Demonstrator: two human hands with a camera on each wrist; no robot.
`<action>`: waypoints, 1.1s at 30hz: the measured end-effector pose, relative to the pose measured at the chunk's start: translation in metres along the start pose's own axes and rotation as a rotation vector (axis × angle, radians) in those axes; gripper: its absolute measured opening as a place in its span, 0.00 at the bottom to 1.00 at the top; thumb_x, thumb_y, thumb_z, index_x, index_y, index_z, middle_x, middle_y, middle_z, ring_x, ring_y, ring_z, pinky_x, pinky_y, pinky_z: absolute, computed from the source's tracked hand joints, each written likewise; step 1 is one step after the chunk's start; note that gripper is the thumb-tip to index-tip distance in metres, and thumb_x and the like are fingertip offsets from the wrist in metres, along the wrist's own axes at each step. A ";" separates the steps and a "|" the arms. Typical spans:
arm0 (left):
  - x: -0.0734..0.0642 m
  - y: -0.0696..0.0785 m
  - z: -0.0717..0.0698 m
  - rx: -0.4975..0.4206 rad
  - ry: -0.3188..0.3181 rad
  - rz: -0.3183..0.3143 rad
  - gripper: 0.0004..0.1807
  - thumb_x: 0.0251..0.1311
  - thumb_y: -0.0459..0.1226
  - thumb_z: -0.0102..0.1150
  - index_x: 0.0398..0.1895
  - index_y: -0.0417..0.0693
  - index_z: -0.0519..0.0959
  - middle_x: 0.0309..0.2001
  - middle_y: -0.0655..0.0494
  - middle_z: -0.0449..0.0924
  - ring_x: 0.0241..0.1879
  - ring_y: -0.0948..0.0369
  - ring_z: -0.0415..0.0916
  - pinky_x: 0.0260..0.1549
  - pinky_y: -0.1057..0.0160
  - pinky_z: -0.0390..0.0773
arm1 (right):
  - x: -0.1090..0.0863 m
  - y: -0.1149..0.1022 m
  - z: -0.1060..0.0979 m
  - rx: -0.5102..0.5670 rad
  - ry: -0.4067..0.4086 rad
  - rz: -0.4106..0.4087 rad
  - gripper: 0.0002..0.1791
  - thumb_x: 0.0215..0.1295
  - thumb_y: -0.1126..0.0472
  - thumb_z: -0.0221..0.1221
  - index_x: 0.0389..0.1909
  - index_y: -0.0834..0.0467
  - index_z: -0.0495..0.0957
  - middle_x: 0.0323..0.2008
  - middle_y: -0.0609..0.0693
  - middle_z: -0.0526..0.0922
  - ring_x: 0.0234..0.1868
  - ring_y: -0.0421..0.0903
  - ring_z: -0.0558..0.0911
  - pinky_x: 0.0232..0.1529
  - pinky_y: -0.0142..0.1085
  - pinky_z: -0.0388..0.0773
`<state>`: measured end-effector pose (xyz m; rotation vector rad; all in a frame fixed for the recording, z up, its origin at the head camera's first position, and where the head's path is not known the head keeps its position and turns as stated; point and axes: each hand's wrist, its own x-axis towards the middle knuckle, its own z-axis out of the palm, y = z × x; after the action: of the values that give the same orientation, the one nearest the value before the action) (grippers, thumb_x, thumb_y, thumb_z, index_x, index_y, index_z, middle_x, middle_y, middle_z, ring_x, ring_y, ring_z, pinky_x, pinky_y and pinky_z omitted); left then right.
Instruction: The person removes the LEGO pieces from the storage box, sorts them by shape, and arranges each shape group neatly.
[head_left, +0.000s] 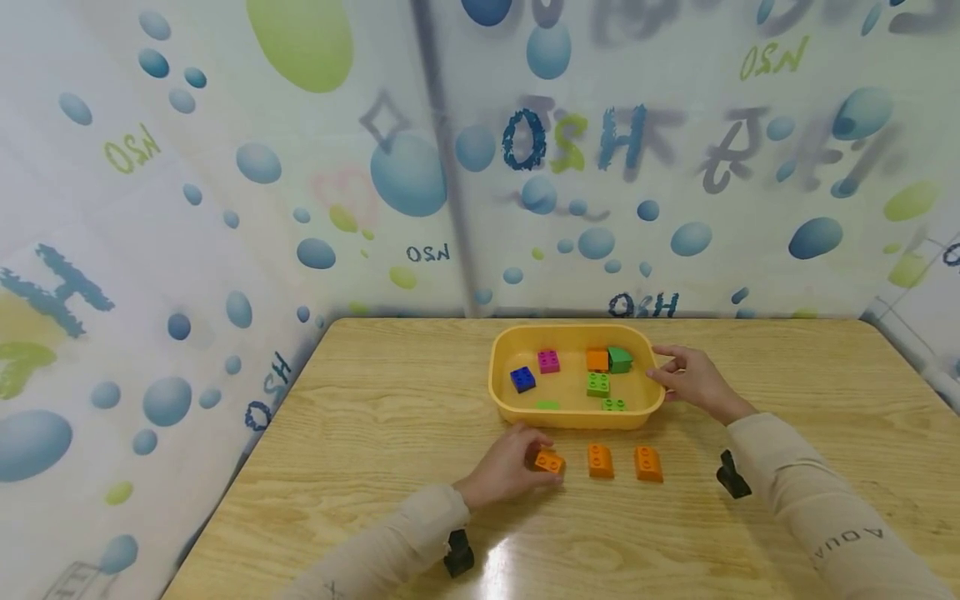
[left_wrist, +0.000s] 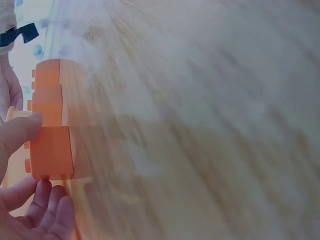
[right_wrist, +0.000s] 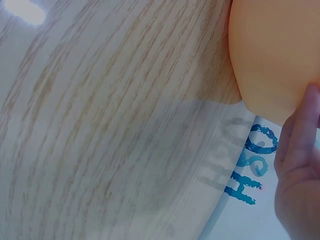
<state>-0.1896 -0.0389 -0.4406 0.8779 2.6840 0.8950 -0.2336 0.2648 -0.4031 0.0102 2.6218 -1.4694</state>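
My left hand (head_left: 510, 468) pinches an orange building brick (head_left: 550, 462) between thumb and fingers, in front of the yellow bin. In the left wrist view the thumb (left_wrist: 22, 131) lies at one end of that brick (left_wrist: 52, 152), the fingertips at the other. Two more orange bricks with rounded sides, a middle one (head_left: 599, 461) and a right one (head_left: 648, 463), stand in a row to its right. With my right hand (head_left: 693, 383) I grip the right end of the yellow bin (head_left: 577, 419), thumb over the rim; the right wrist view shows fingers against its outer wall (right_wrist: 280, 60).
Inside the bin lie a blue brick (head_left: 522, 380), a magenta brick (head_left: 548, 361), an orange brick (head_left: 597, 360), a dark green piece (head_left: 619, 360) and several light green bricks (head_left: 597, 384). The wooden table (head_left: 390, 400) meets a patterned wall covering (head_left: 360, 250) behind.
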 end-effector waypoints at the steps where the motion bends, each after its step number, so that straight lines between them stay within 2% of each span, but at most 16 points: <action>1: 0.001 0.001 0.000 0.006 -0.003 -0.002 0.27 0.41 0.49 0.67 0.44 0.46 0.75 0.37 0.61 0.68 0.35 0.67 0.65 0.38 0.70 0.69 | 0.000 0.000 0.000 0.000 -0.001 0.000 0.33 0.61 0.61 0.54 0.62 0.71 0.52 0.37 0.65 0.73 0.30 0.49 0.79 0.32 0.41 0.78; 4: 0.002 0.004 -0.002 0.018 -0.017 -0.005 0.24 0.43 0.47 0.67 0.43 0.46 0.76 0.37 0.62 0.68 0.35 0.68 0.65 0.38 0.71 0.69 | 0.000 0.000 0.000 -0.004 -0.003 0.002 0.33 0.62 0.61 0.54 0.62 0.71 0.52 0.37 0.65 0.73 0.30 0.49 0.79 0.33 0.41 0.78; 7: 0.003 0.004 -0.003 0.021 -0.020 0.022 0.21 0.44 0.42 0.67 0.44 0.46 0.76 0.38 0.61 0.69 0.36 0.67 0.66 0.38 0.71 0.69 | 0.001 -0.001 0.000 -0.012 0.003 0.011 0.33 0.62 0.61 0.54 0.62 0.70 0.53 0.37 0.63 0.73 0.31 0.50 0.79 0.32 0.39 0.78; 13: 0.003 0.001 -0.004 0.021 -0.016 0.083 0.22 0.45 0.32 0.64 0.47 0.44 0.74 0.44 0.57 0.72 0.45 0.63 0.68 0.48 0.67 0.67 | 0.001 -0.001 0.000 -0.025 0.005 0.018 0.33 0.62 0.61 0.54 0.62 0.71 0.53 0.38 0.63 0.72 0.32 0.50 0.78 0.32 0.38 0.78; 19: 0.004 -0.004 -0.004 -0.044 -0.034 0.041 0.25 0.45 0.34 0.65 0.50 0.43 0.72 0.46 0.55 0.72 0.46 0.62 0.68 0.48 0.67 0.67 | 0.001 0.001 -0.001 -0.018 0.002 0.013 0.33 0.62 0.60 0.54 0.63 0.71 0.52 0.38 0.63 0.72 0.32 0.50 0.79 0.32 0.38 0.78; 26: 0.008 -0.007 -0.002 -0.060 -0.043 0.012 0.22 0.46 0.34 0.65 0.48 0.45 0.74 0.46 0.56 0.73 0.48 0.62 0.67 0.50 0.66 0.66 | 0.001 0.000 0.001 -0.018 0.004 0.023 0.34 0.61 0.60 0.54 0.63 0.70 0.52 0.37 0.62 0.72 0.32 0.51 0.78 0.32 0.37 0.78; 33: 0.010 -0.005 -0.004 -0.074 -0.050 0.029 0.22 0.46 0.35 0.65 0.47 0.45 0.74 0.45 0.57 0.74 0.45 0.63 0.68 0.47 0.67 0.67 | 0.001 0.000 0.000 -0.008 -0.002 0.024 0.34 0.61 0.59 0.54 0.63 0.70 0.52 0.38 0.62 0.72 0.34 0.52 0.78 0.33 0.38 0.78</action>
<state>-0.2017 -0.0381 -0.4406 0.9122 2.5844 0.9586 -0.2349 0.2642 -0.4032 0.0389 2.6171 -1.4501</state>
